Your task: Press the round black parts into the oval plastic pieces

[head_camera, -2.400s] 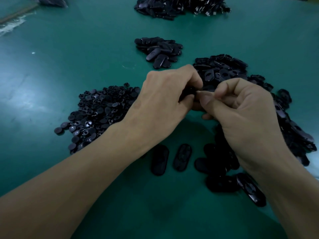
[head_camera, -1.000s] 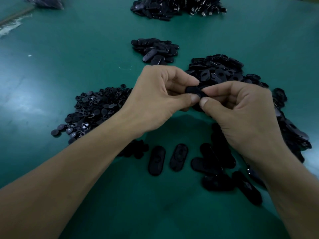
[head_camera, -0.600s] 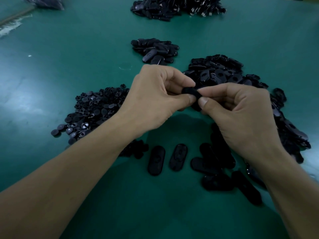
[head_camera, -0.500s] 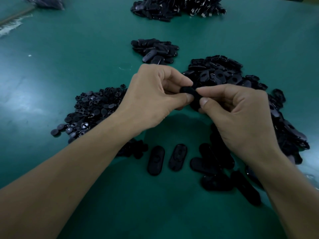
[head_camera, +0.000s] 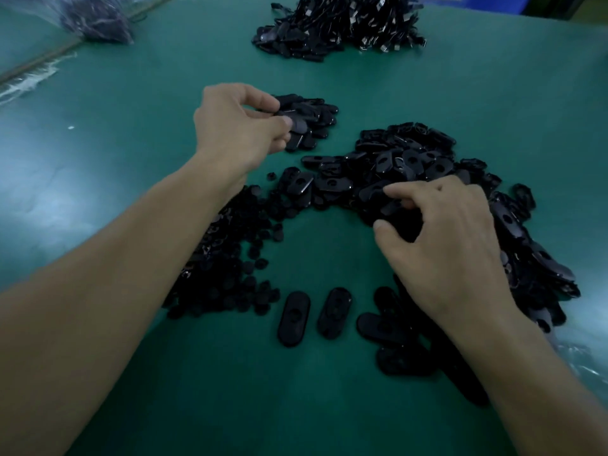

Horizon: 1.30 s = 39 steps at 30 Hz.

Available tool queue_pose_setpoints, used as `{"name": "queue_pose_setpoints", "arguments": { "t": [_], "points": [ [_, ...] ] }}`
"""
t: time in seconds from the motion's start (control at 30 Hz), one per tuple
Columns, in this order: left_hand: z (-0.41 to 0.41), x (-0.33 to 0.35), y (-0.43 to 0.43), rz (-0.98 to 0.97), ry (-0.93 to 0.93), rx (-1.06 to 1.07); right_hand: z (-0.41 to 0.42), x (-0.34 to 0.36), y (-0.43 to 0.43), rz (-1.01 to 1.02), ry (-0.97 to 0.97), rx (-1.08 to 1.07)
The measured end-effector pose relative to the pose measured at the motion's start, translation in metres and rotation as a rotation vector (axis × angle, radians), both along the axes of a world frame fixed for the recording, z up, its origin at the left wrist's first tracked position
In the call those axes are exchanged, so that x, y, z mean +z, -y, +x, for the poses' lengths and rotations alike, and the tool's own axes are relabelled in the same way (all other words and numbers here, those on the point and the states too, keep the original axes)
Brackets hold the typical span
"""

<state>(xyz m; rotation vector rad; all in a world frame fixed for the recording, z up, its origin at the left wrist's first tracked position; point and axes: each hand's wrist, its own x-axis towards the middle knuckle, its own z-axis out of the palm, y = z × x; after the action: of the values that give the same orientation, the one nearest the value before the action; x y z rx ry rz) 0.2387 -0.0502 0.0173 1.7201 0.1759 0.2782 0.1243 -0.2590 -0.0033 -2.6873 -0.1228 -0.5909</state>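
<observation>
My left hand (head_camera: 237,126) reaches out to the small heap of oval pieces (head_camera: 317,115) and pinches one oval piece (head_camera: 298,124) between thumb and fingers right above it. My right hand (head_camera: 450,245) lies on the large heap of oval plastic pieces (head_camera: 411,162). Its thumb and index finger curl round an oval piece (head_camera: 399,210) at the heap's near edge. The round black parts (head_camera: 230,258) form a pile under my left forearm, partly hidden by it.
Two oval pieces (head_camera: 293,319) (head_camera: 334,312) lie side by side on the green table (head_camera: 131,126) near me, with more under my right wrist. A far heap of black parts (head_camera: 339,24) and a plastic bag (head_camera: 95,18) sit at the back.
My hands were together in front of me, pressing on one piece. They have parted: the left carried the piece out to the small heap, the right dropped onto the large heap.
</observation>
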Motion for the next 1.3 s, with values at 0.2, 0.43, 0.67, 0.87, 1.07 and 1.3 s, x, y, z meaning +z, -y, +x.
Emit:
{"name": "queue_pose_setpoints", "arguments": {
  "t": [0.2,0.43,0.67,0.87,1.07,1.3],
  "points": [
    [0.034,-0.005,0.000,0.125,-0.063,0.085,0.000,-0.001,0.001,-0.038,-0.024,-0.066],
    [0.049,-0.009,0.006,-0.013,-0.172,0.138,0.001,-0.002,0.003,-0.047,-0.049,-0.098],
    [0.049,-0.012,0.008,0.018,-0.136,0.152,0.001,-0.001,0.002,-0.014,-0.044,-0.127],
    [0.030,-0.004,0.008,0.278,-0.009,0.092,0.002,-0.003,0.004,0.017,-0.024,-0.119],
    [-0.016,0.013,0.018,0.170,0.019,-0.057,0.004,-0.002,0.002,-0.008,-0.082,-0.154],
    [-0.062,0.016,0.027,-0.065,-0.132,-0.334,0.005,-0.001,0.002,0.038,-0.109,-0.167]
  ]
}}
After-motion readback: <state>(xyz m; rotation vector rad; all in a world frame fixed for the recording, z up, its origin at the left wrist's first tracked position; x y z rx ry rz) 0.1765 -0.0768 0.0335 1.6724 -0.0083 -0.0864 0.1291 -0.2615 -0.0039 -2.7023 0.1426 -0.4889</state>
